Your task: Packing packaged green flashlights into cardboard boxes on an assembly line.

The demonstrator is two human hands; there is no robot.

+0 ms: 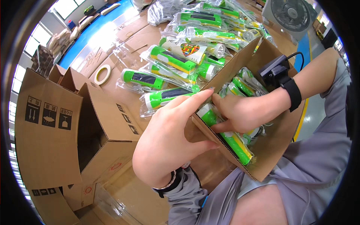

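Right hand (245, 114) is down inside the open carton (281, 135), fingers bent onto a bagged green flashlight (237, 146) lying along the near-left wall; can't tell if it's gripped or just pressed, since the hand covers the contact. Left hand (161, 135) is spread wide, thumb well off the fingers, at that wall's top edge, nothing held in it. Packing looks partway: several bagged flashlights lie in the carton, count unclear under the arm, and its top is open. Plenty left, by the look of it: a big heap of bagged flashlights (172, 60) sits on the table just beyond the carton. Second open carton (48, 138) at left, contents too dark to read.
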